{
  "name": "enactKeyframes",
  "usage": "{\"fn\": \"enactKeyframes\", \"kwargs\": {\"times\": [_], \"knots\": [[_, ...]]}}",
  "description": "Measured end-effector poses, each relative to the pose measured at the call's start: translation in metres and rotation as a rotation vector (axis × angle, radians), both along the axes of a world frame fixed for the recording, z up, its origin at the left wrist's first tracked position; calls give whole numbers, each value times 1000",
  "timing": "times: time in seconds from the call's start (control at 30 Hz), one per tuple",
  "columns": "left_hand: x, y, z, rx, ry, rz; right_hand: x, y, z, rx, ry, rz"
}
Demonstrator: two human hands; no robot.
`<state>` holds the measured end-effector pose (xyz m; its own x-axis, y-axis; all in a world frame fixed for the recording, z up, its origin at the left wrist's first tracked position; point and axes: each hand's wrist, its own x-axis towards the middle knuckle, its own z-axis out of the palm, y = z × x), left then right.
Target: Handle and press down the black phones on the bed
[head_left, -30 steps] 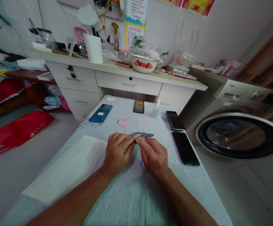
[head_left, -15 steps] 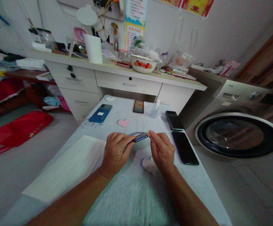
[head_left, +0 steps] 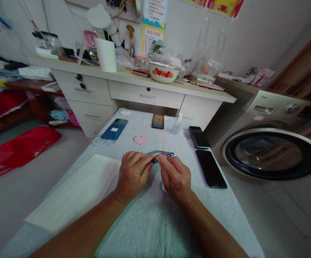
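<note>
My left hand [head_left: 132, 173] is closed on a smartphone [head_left: 168, 154], gripping its near left corner between thumb and fingers. The phone is held almost flat above the table, its dark blue lower edge toward me. My right hand [head_left: 175, 176] is closed in a pinch against the middle of that edge, close to the left fingertips; whatever it may hold is hidden by the fingers. Beyond my hands lie a blue phone [head_left: 115, 129], a brown phone [head_left: 158, 121] and an upright clear spray bottle [head_left: 176, 124]. To the right are two dark phones, the nearer one [head_left: 211, 168] face up.
A pale cloth [head_left: 74, 193] lies on the covered table [head_left: 150, 229] at left. Behind stands a white desk [head_left: 144, 94] bearing a flowered bowl [head_left: 164, 72] and a paper roll [head_left: 106, 55]. A washing machine [head_left: 270, 107] stands to the right, a red bag [head_left: 23, 147] on the floor.
My right hand has slid left along the phone's near edge, from its right corner to about the middle, uncovering that corner. The left hand has stayed in place.
</note>
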<state>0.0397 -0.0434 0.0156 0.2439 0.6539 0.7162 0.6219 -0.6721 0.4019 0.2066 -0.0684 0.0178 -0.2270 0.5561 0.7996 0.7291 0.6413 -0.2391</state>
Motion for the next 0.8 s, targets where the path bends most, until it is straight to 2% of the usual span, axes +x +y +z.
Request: {"fn": "enactKeyframes", "kwargs": {"times": [0.2,0.4,0.6,0.8], "knots": [[-1,0,-1,2,-7,-11,1,1,4,1,-18,7],[-1,1,-1,-7,-13,-3,12,4,2,-46,77,-21],[-2,1,1,-12,-28,4,14,6,7,-176,345,-29],[-3,1,0,-4,-33,13,14,10,6,-406,623,67]]}}
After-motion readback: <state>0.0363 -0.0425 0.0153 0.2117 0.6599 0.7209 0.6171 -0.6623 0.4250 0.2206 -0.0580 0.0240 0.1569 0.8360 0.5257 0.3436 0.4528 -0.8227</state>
